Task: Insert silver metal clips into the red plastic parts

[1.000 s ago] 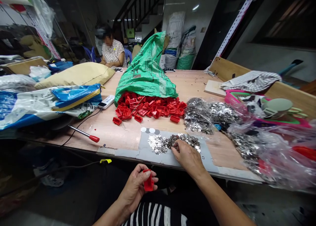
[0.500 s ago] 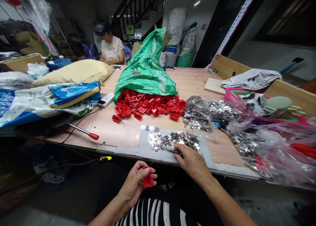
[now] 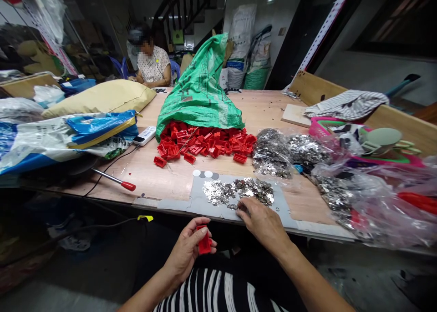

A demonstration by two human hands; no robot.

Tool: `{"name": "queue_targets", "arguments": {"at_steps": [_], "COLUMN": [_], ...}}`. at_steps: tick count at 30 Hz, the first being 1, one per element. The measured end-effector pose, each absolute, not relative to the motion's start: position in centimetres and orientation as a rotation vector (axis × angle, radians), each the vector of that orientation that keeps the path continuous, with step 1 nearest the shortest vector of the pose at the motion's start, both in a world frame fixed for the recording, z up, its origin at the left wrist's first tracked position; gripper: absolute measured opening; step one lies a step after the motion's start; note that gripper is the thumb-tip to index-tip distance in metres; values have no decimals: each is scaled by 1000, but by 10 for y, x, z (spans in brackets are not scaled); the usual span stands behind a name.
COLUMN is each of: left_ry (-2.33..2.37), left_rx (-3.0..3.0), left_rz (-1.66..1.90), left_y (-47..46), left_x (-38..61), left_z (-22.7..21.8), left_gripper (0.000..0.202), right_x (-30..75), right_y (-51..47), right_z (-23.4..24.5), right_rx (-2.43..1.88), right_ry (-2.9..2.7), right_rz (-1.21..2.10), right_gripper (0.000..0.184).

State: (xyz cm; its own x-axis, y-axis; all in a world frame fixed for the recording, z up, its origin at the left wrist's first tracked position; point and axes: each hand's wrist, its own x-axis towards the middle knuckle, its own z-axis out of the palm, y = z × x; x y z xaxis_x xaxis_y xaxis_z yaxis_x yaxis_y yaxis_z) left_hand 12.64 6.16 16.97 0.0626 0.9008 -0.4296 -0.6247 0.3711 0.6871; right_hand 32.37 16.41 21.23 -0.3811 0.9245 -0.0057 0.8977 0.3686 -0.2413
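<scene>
Honestly, the red plastic piece point(image 3: 204, 240) pinched by its sides in the left hand point(image 3: 187, 254), just off the near table point(image 3: 164, 181) edge, looks light and stiff; right hand point(image 3: 262, 222) rests on slippery-looking metal bits point(image 3: 239, 190), grip unclear.

A: The red piece point(image 3: 204, 241)?
B: Plastic, smooth, with a slight sheen.
A: And the bits point(image 3: 239, 191)?
B: Thin metal, bright and glittery, on a matt grey mat point(image 3: 198, 198).
A: The table point(image 3: 164, 180)?
B: Pale wood, matt and scuffed. The green sack point(image 3: 201, 93) is woven plastic, faintly glossy. The bags point(image 3: 375, 198) are clear, shiny film.
</scene>
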Motion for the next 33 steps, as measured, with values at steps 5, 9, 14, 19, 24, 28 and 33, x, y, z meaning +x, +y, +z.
{"name": "queue_targets", "arguments": {"at_steps": [5, 9, 14, 19, 24, 28, 33], "left_ry": [945, 940, 946, 956, 993, 1160, 1330], "left_rx": [372, 379, 383, 374, 449, 771, 1394], "left_rz": [1179, 1170, 1165, 1165, 1154, 1114, 1230], "left_y": [62, 61, 62, 61, 62, 71, 101], "left_x": [128, 129, 128, 129, 129, 129, 134], "left_z": [168, 167, 168, 170, 170, 182, 199], "left_gripper": [34, 32, 32, 35, 33, 21, 13], "right_x": [322, 322, 324, 329, 330, 325, 323], "right_y": [164, 169, 178, 184, 182, 180, 181], "right_z": [211, 215, 217, 213, 215, 217, 216], "right_rx": [-1714, -1738, -1709, -1723, -1717, -1702, -1678], "right_ry": [-2501, -2438, -2448, -2455, -2482, -2535, -2511], "right_rz": [272, 245, 249, 265, 246, 240, 239], "right_gripper": [8, 10, 16, 22, 20, 15, 10]}}
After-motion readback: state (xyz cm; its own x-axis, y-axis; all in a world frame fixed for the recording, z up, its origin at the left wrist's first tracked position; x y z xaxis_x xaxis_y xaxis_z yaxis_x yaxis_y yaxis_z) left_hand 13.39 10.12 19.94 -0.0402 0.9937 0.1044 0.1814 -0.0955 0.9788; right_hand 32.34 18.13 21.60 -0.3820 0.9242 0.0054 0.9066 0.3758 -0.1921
